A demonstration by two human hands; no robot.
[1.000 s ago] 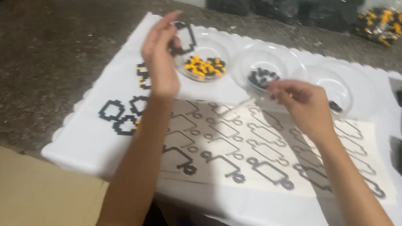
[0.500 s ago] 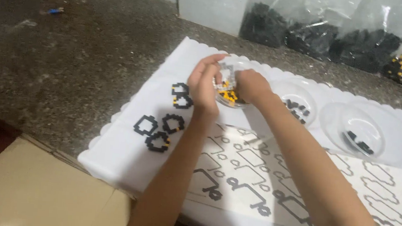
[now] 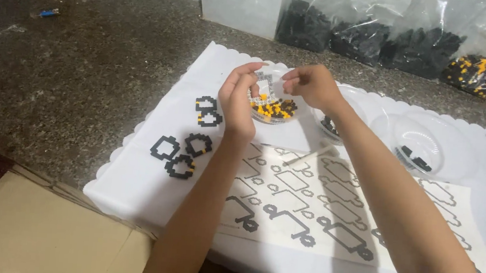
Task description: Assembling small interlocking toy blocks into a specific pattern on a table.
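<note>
Head view, present moment. Both hands are raised together over the clear round plastic dish of yellow and black beads [image 3: 272,108]. The left hand [image 3: 236,98] has thumb and fingers curled inward, pinching the left edge of a small pale bead strip [image 3: 264,84]; the right hand [image 3: 312,84] closes its fingertips on the strip's right side. The strip sits between the two sets of fingertips, just above the dish.

Change noted: a second ago the hands were well apart, the left lifted and the right over the paper; half a second ago they met at the dish. They now hold the strip jointly, which suggests a piece has been taken up and is being worked between the fingers.

Left of the left fingers, five finished black bead outlines [image 3: 182,149] lie on the white scallop-edged sheet [image 3: 135,168]. Below the wrists lies the printed paper template of outlined shapes [image 3: 330,208]. Right of the right fingers stand two more clear dishes [image 3: 424,140] with a few black beads. Beyond the fingers, clear bags of black beads [image 3: 380,40] line the wall.
</note>
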